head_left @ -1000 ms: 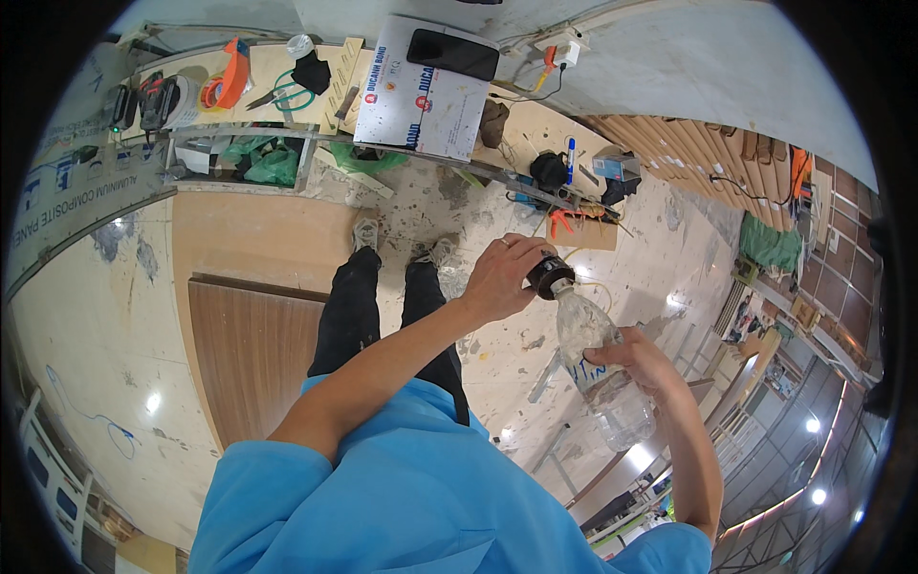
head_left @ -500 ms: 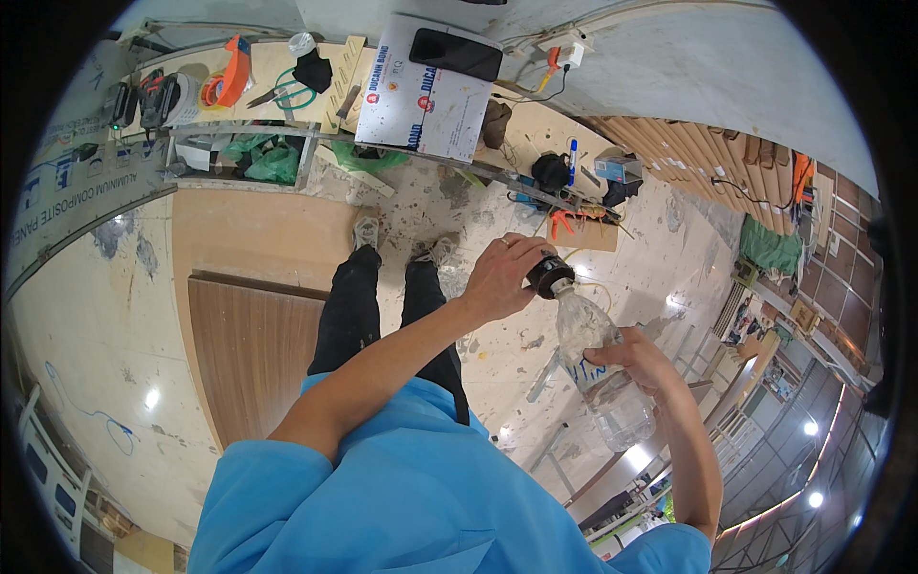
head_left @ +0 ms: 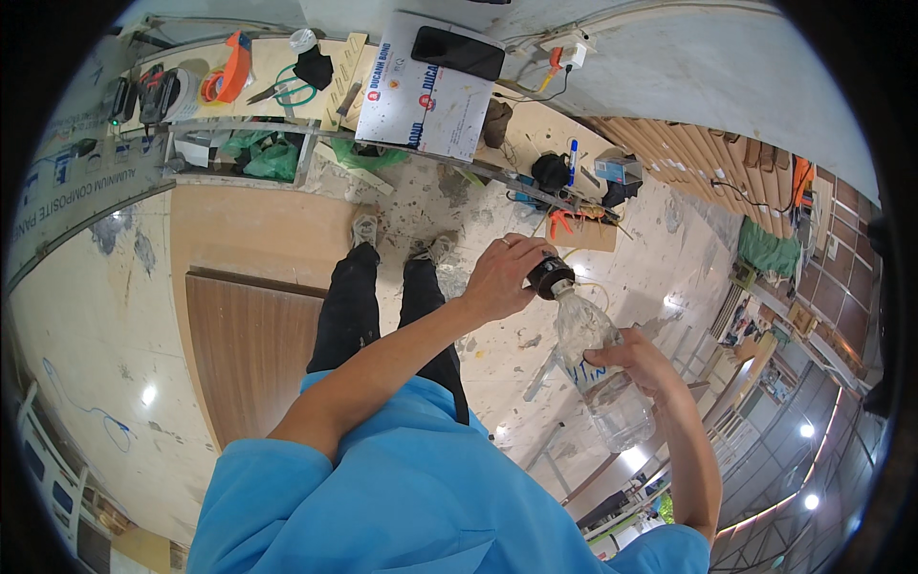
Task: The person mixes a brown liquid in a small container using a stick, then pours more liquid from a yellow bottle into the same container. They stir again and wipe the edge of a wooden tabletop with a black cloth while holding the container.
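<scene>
A clear plastic bottle [head_left: 581,321] with blue handwriting on its side is tilted in front of me, its neck toward the upper left and its base toward the lower right. My right hand [head_left: 648,360] is wrapped round its middle, the thumb lying across the near side. At the bottle's mouth, my left hand [head_left: 505,279] grips a small black round piece [head_left: 551,276], a container or a large cap; I cannot tell which. It meets the bottle neck. Some liquid seems to lie in the bottle, though reflections make this unclear.
Across the far side runs a workbench [head_left: 330,59] with a phone [head_left: 459,52], scissors [head_left: 283,90], orange tape [head_left: 232,69] and a blue marker [head_left: 573,163]. A brown wood-grain panel [head_left: 251,354] lies on the floor at left. Long brown boards [head_left: 698,165] lean at the right.
Both hands keep the same hold on the bottle and the black piece. Only a very slight shift of the whole view shows.
</scene>
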Demonstrator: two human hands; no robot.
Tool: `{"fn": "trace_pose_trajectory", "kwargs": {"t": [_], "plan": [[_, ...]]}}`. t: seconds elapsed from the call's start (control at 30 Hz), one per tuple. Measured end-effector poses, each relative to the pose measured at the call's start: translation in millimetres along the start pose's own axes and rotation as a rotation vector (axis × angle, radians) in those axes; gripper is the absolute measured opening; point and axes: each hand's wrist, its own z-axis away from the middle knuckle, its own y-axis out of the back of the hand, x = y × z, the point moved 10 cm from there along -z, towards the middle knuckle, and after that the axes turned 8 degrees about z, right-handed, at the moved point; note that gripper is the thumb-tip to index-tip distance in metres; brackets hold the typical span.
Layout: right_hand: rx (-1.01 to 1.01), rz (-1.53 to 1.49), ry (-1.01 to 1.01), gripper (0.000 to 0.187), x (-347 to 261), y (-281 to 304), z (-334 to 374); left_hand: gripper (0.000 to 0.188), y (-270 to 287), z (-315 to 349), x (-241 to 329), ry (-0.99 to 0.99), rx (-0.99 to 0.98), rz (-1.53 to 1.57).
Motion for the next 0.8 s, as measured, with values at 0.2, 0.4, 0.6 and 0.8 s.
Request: {"fn": "trace_pose_trajectory", "kwargs": {"t": [0.2, 0.4, 0.6, 0.8], "plan": [[0.019, 0.058, 0.000, 0.049, 1, 4, 1, 0.063, 0, 2, 0, 0.002, 0.010, 0.006], [0.008, 0.094, 0.018, 0.048, 5, 3, -3, 0.061, -1, 4, 1, 0.000, -0.002, -0.004], [0.001, 0.051, -0.005, 0.046, 7, 1, -1, 0.060, -1, 6, -1, -0.007, 0.003, -0.014], [0.028, 0.121, 0.037, 0.052, 11, 2, -5, 0.061, 1, 7, -1, -0.006, 0.016, -0.026]]}}
